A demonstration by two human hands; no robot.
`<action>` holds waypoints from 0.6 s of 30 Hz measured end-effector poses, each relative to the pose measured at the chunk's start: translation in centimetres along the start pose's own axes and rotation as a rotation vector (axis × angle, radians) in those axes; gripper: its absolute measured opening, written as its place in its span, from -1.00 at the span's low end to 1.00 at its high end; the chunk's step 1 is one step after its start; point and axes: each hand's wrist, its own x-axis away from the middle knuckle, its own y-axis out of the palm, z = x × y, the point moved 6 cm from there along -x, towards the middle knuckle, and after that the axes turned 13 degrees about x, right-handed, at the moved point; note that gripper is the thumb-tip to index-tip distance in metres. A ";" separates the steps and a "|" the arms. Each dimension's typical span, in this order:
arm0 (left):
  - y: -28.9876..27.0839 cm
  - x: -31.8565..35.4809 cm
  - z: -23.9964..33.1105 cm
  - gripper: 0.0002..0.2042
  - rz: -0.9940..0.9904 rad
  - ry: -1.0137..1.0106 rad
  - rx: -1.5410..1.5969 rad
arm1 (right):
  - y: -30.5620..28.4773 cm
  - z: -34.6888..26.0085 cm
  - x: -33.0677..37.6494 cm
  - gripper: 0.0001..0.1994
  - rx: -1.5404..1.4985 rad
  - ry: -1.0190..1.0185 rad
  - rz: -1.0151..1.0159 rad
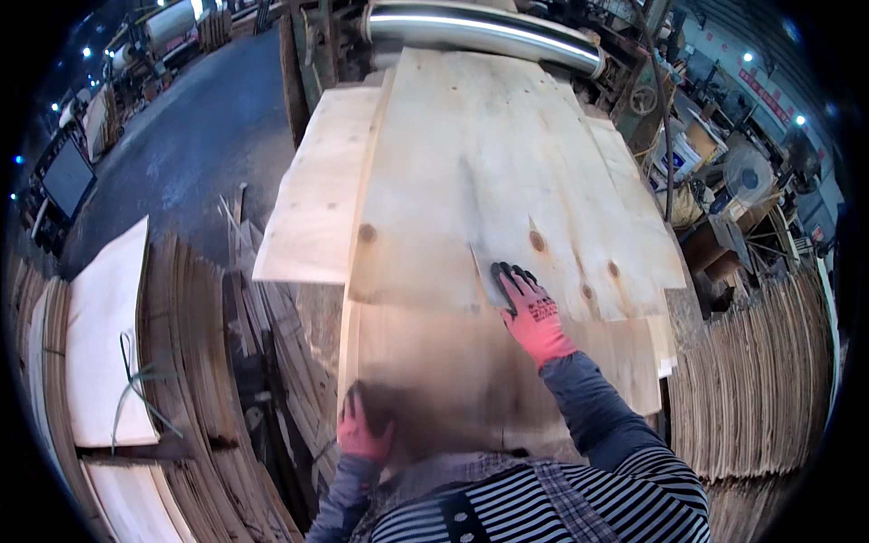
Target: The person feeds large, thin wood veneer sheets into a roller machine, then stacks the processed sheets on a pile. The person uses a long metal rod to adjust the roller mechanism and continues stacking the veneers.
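Large pale wood veneer sheets lie overlapped in front of me. My right hand point(532, 312), in a pink glove with dark fingertips, rests on the upper veneer sheet point(453, 172), close to a split in its near part. Its fingers are stretched out and hold nothing. Lower left, my left hand point(365, 433), gloved alike, is at the left edge of the browner lower veneer sheet point(434, 362). Its thumb stands apart from the fingers, whose tips blur into a dark shadow. Knots and dark streaks mark the upper sheet.
A shiny metal roller point(484, 33) spans the far end of the sheets. Tall veneer stacks point(751, 380) stand on the right, and more stacks point(186, 353) on the left, one under a pale sheet with a green tie point(131, 385). A fan point(748, 175) stands at the right.
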 end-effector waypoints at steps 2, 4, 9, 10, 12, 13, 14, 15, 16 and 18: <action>-0.3 -0.1 -0.7 -0.24 0.038 -0.098 -0.019 | 1.9 1.9 -4.7 -0.47 0.027 0.001 0.068; -0.4 -0.6 -0.6 -0.25 0.042 -0.143 -0.052 | 3.4 3.7 -9.3 -0.46 0.018 -0.003 0.139; 0.1 -1.1 -0.7 -0.23 0.001 -0.158 -0.083 | 6.9 8.8 -18.8 -0.43 0.159 0.157 0.231; -0.1 -1.2 -0.4 -0.25 0.003 -0.166 -0.081 | 7.2 7.8 -19.5 -0.42 0.233 0.221 0.183; -0.7 -1.6 0.3 -0.31 0.004 -0.178 -0.072 | 7.4 5.5 -18.7 -0.39 0.253 0.145 0.141; -0.8 -1.7 -0.1 -0.35 0.027 -0.174 0.060 | 6.9 3.8 -16.4 -0.36 0.207 0.005 0.149; -1.2 -1.7 -1.3 -0.39 0.060 -0.180 0.191 | 6.1 1.6 -13.7 -0.35 0.139 -0.079 0.053; -1.4 -1.5 -2.3 -0.42 0.093 -0.189 0.322 | 5.1 -0.5 -10.3 -0.34 0.071 -0.162 -0.047; -1.8 -1.5 -3.2 -0.51 0.168 -0.288 0.396 | 4.4 -2.0 -6.6 -0.37 0.066 -0.242 -0.049; -3.8 -2.4 0.8 -0.51 0.113 -0.318 0.559 | 2.9 -3.1 0.7 -0.34 0.019 -0.334 -0.088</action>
